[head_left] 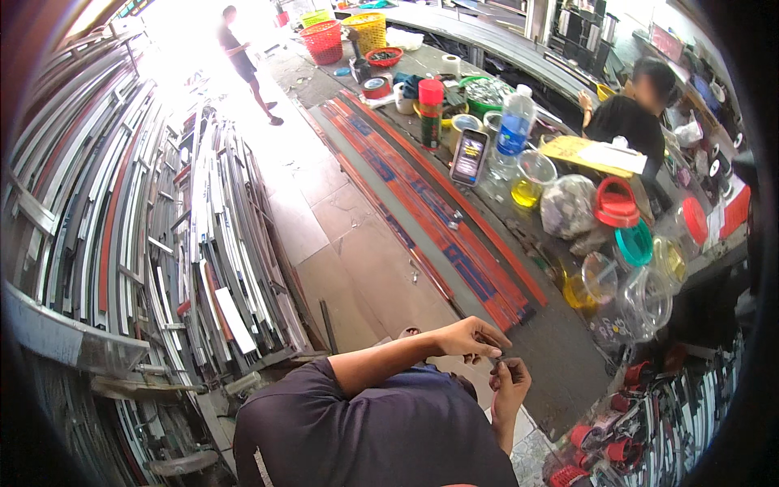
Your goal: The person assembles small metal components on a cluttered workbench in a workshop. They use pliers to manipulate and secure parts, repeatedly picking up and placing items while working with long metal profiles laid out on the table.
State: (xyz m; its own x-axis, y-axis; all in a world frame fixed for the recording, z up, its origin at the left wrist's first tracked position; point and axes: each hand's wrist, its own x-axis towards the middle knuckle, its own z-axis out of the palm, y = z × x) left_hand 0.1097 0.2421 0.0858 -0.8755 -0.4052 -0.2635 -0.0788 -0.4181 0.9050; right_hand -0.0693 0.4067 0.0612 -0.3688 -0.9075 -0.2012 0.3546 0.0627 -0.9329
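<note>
My left hand [471, 336] and my right hand [511, 385] meet in front of my body, beside the near end of the bench. Both are closed, fingertips pinched close together around a small dark piece [500, 355], too small to name. Just beyond them, long strips with orange-red and blue film [422, 215] lie lengthwise along the grey bench [560, 369]. A tiny metallic piece [456, 219] rests on these strips.
Racks of long metal profiles [122, 187] fill the left side. The bench holds a phone [469, 158], a spray can [431, 114], a water bottle [515, 122], plastic tubs [645, 300] and baskets [322, 42]. One person [629, 122] is across the bench; another [237, 53] stands far off.
</note>
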